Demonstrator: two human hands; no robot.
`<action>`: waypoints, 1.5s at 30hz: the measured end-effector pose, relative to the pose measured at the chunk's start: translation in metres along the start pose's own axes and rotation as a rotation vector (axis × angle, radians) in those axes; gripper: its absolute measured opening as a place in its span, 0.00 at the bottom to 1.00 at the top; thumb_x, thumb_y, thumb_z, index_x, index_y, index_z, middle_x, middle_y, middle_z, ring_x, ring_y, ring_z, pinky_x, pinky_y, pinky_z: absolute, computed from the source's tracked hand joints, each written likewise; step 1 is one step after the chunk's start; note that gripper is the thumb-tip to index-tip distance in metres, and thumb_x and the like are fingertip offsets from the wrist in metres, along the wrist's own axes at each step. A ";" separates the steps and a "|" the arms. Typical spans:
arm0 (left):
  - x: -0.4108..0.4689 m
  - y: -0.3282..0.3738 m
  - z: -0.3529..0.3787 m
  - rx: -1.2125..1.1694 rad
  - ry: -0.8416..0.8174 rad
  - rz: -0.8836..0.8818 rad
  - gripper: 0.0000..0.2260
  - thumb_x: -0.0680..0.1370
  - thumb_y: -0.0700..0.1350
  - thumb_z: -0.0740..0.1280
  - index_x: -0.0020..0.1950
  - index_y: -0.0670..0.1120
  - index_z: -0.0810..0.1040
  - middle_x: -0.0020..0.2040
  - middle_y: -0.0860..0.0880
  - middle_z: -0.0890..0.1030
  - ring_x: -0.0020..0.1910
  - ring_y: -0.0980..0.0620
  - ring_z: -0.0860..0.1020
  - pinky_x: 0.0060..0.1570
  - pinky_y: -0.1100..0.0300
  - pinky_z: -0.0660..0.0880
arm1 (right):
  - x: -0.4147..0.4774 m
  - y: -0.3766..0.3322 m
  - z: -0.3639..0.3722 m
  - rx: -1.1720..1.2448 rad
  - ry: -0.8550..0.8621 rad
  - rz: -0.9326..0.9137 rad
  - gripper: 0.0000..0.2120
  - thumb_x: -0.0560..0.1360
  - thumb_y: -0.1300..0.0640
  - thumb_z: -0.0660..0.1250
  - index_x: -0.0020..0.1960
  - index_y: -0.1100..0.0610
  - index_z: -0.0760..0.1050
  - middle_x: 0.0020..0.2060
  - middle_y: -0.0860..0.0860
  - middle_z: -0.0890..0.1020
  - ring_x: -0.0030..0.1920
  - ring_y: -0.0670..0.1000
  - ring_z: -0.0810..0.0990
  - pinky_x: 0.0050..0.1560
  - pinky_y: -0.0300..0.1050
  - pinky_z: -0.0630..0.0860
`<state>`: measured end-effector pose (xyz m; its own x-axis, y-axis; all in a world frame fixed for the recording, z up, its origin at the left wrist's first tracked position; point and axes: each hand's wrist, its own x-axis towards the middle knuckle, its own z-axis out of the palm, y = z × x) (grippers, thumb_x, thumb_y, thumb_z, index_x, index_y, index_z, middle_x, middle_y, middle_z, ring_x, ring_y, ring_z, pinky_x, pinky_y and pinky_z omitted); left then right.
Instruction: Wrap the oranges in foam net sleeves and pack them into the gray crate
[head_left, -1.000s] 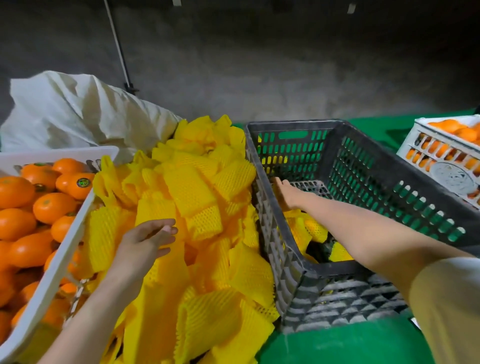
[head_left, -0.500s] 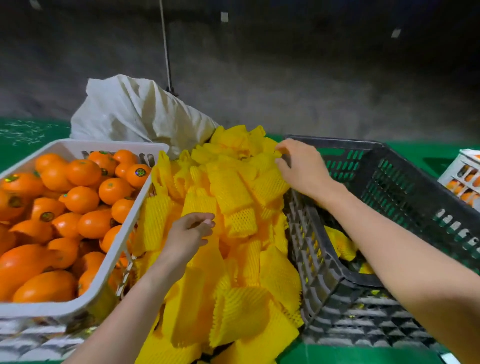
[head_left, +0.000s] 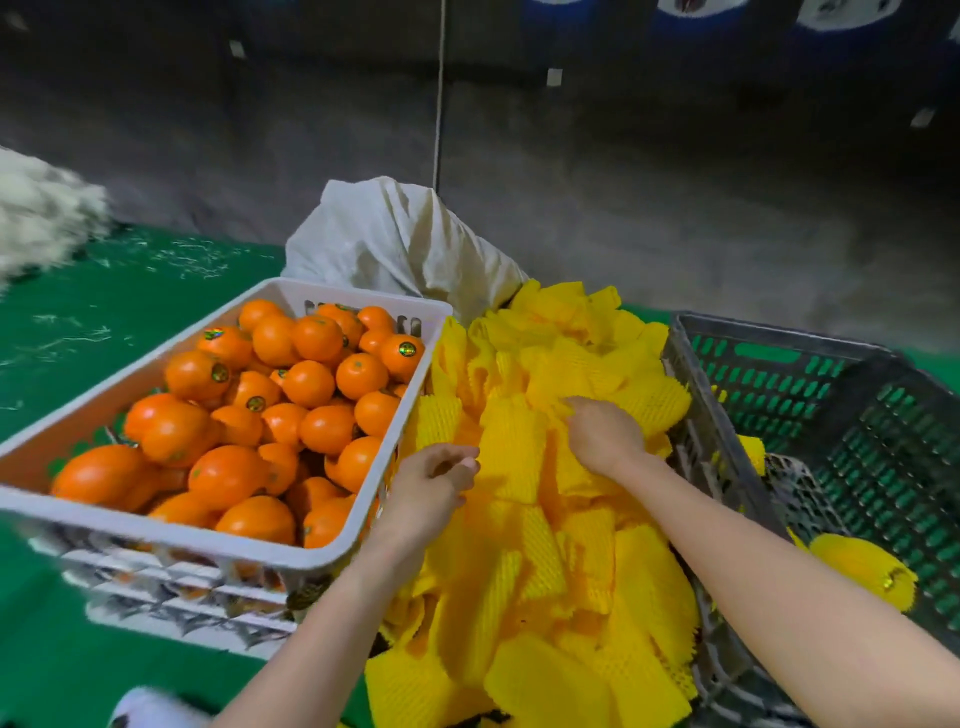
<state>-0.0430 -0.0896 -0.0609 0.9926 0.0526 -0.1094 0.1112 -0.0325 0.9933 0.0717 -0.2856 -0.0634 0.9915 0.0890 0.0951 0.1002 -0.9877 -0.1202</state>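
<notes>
Two hands hang over the foam net sleeves (head_left: 550, 561) heaped between the white crate (head_left: 171, 535) of oranges (head_left: 306, 384) and the gray crate (head_left: 779, 340): left hand (head_left: 431, 488) loosely curled, empty; right hand (head_left: 605, 436) with fingers (head_left: 574, 405) buried in the sleeves, grip unclear.

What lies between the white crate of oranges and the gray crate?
A pile of yellow foam sleeves fills that gap, shown in the head view.

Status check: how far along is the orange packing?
Early. Done: at least two wrapped oranges show in the gray crate. In hand: the right hand reaches into the foam net sleeve pile, grip unclear; the left hand hovers beside it, holding nothing. Left: the white crate is heaped with unwrapped oranges.
</notes>
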 end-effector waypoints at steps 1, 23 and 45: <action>-0.001 0.001 -0.003 -0.010 0.004 0.005 0.05 0.81 0.43 0.62 0.52 0.50 0.78 0.56 0.47 0.79 0.56 0.47 0.77 0.57 0.47 0.75 | -0.006 -0.003 -0.006 0.085 0.098 0.042 0.18 0.79 0.61 0.56 0.68 0.57 0.68 0.62 0.60 0.76 0.60 0.62 0.74 0.54 0.52 0.72; -0.004 0.029 -0.061 -0.043 0.061 0.151 0.06 0.73 0.38 0.72 0.46 0.35 0.82 0.45 0.30 0.81 0.47 0.29 0.78 0.48 0.34 0.74 | -0.071 -0.116 -0.037 0.437 0.433 -0.587 0.13 0.66 0.63 0.75 0.49 0.61 0.80 0.49 0.57 0.79 0.52 0.59 0.77 0.54 0.38 0.67; 0.195 0.001 -0.165 1.050 0.595 0.214 0.31 0.69 0.51 0.75 0.69 0.45 0.68 0.66 0.42 0.74 0.65 0.37 0.66 0.57 0.44 0.64 | -0.018 -0.132 -0.032 1.092 -0.066 -0.369 0.23 0.72 0.77 0.56 0.49 0.50 0.75 0.46 0.45 0.80 0.47 0.33 0.78 0.40 0.30 0.73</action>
<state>0.1431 0.0852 -0.0751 0.8490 0.3863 0.3605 0.2068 -0.8708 0.4460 0.0375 -0.1609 -0.0173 0.8863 0.3870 0.2544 0.3713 -0.2655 -0.8897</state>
